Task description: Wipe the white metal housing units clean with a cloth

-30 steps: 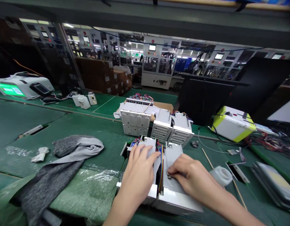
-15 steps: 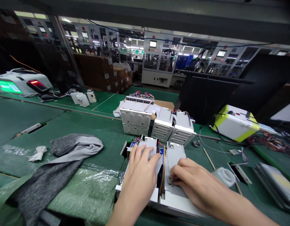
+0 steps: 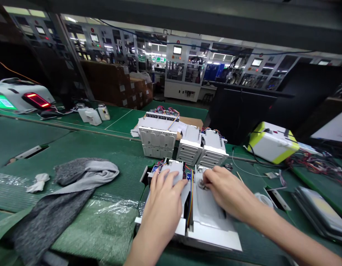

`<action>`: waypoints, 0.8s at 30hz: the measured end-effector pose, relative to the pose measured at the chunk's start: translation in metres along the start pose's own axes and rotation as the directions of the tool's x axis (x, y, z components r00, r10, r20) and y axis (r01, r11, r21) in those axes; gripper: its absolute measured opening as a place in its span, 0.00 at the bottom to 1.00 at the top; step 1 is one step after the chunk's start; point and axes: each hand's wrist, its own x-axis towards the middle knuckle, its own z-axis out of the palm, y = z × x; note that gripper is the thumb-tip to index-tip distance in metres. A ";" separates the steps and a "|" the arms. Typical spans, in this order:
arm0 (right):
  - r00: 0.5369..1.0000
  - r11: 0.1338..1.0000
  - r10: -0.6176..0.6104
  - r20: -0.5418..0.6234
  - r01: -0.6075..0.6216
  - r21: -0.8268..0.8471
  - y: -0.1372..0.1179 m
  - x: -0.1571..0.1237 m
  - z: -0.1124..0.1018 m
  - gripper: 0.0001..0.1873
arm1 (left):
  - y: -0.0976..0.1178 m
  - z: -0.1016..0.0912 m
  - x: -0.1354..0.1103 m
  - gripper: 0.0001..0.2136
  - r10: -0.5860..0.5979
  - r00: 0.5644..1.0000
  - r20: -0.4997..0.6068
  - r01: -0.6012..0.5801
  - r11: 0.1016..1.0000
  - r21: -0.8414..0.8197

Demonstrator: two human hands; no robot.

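Note:
Two light-grey metal units lie side by side in front of me. My left hand (image 3: 163, 201) rests on the left unit (image 3: 175, 167), palm down with fingers spread. On the right unit (image 3: 211, 210), the pinched fingers of my right hand (image 3: 227, 190) press a small dark-grey wad (image 3: 202, 184) against the flat top face. Its exact kind is too small to make out. A rainbow ribbon cable (image 3: 191, 201) runs between the units, and a blue connector board (image 3: 189, 176) sits at its upper end.
Similar metal units (image 3: 156, 136) stand behind, some stacked. To the left lie a grey cloth (image 3: 101, 171), a crumpled white tissue (image 3: 39, 182) and green plastic wrap (image 3: 104, 221). A white bottle (image 3: 263, 199), partly behind my right arm, and flat bagged panels (image 3: 323, 210) are on the right.
My right hand has slid up the right unit, away from me, with the wad, baring more of its lower face. My left hand stays on the left unit. The view has shifted slightly.

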 end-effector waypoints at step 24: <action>0.999 0.973 -0.044 -0.001 0.044 0.228 -0.009 -0.024 -0.009 0.17 | 0.000 0.001 0.001 0.21 -0.012 1.000 -0.014 0.011 0.999 -0.030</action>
